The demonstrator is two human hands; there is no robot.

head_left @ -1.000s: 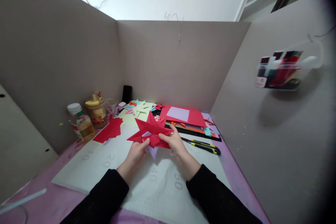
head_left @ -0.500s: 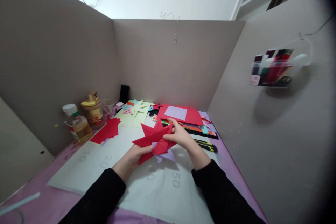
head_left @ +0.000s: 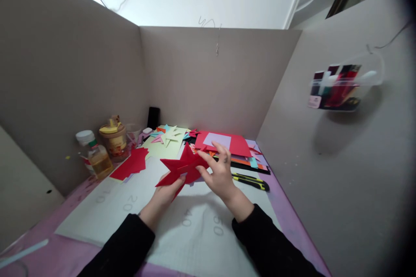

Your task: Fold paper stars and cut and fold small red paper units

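Note:
Above the white sheet, a folded red paper star (head_left: pixel 185 166) with pale lilac paper partly showing beneath it is held up in my left hand (head_left: pixel 167 190). The left thumb presses on the front of the star, and the other fingers are hidden behind it. At the star's right side is my right hand (head_left: pixel 219 173), fingers spread and thumb apart. Its index finger and thumb overlap the star's right points; I cannot tell whether they touch. Beyond the star lie red paper sheets (head_left: pixel 240 143) with a lilac square (head_left: pixel 222 140) on top.
Black-and-yellow cutters (head_left: pixel 251 181) lie right of my right hand. Red paper pieces (head_left: pixel 131 164) rest at the left, near a bottle (head_left: pixel 100 160) and a lidded cup (head_left: pixel 115 138). Folded stars (head_left: pixel 170 135) lie at the back. Grey panels (head_left: pixel 214 82) enclose the table.
My right hand has let go of its pinch on the star and its fingers have spread. The star has turned and shifted slightly left in my left hand, showing less lilac paper.

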